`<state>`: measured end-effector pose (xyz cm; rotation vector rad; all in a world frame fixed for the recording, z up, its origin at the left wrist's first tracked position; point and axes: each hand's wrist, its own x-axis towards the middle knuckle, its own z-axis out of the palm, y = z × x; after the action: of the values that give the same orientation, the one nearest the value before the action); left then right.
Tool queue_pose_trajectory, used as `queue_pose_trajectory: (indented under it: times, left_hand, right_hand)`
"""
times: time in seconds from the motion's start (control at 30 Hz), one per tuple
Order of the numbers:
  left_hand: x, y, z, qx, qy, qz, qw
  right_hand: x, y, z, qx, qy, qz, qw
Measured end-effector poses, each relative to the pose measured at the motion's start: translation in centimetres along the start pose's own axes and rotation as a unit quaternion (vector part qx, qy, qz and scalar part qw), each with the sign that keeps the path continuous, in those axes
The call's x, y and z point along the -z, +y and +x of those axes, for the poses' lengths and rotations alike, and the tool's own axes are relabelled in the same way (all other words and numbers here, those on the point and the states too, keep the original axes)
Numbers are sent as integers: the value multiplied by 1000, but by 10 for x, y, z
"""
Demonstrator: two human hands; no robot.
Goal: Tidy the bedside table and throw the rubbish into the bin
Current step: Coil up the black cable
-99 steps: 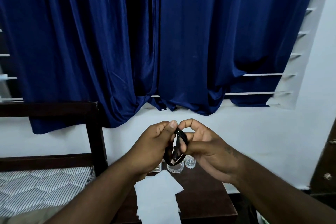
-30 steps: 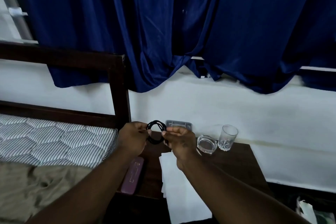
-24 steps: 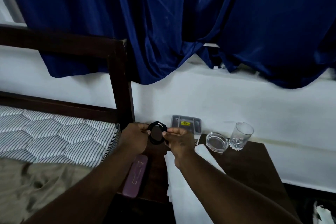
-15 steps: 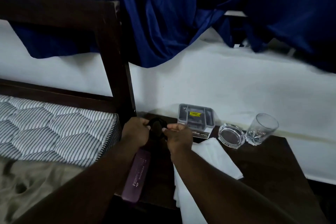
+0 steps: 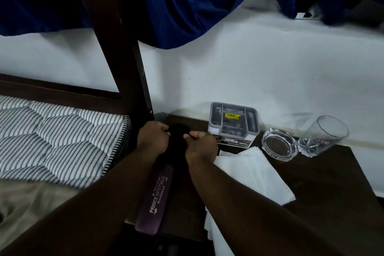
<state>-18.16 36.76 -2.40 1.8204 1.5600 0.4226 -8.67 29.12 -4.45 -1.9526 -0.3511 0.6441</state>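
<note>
My left hand and my right hand both pinch a coiled black cable low over the back left corner of the dark wooden bedside table. The coil is dark against the table and hard to make out. Just below my hands a purple spectacle case lies lengthwise near the table's left edge. White paper lies on the table to the right of my right forearm and hangs over the front edge.
A grey plastic organiser box stands at the back against the white wall. To its right are a glass ashtray and a drinking glass. The striped mattress and dark bedpost border the table on the left.
Both hands have come down with the coiled cable from chest height to the table's back left corner. My view has tilted downward and closer to the table.
</note>
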Motion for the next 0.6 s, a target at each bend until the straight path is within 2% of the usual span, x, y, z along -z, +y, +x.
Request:
queue_pose_trajectory:
  times: [0.33, 0.6]
  left_hand:
    - [-7, -2, -6, -21, 48, 10, 999]
    - [-7, -2, -10, -31, 73, 8, 997]
  right_hand:
    - [2, -1, -11, 74, -8, -43, 996]
    - [14, 0, -15, 79, -21, -42, 996]
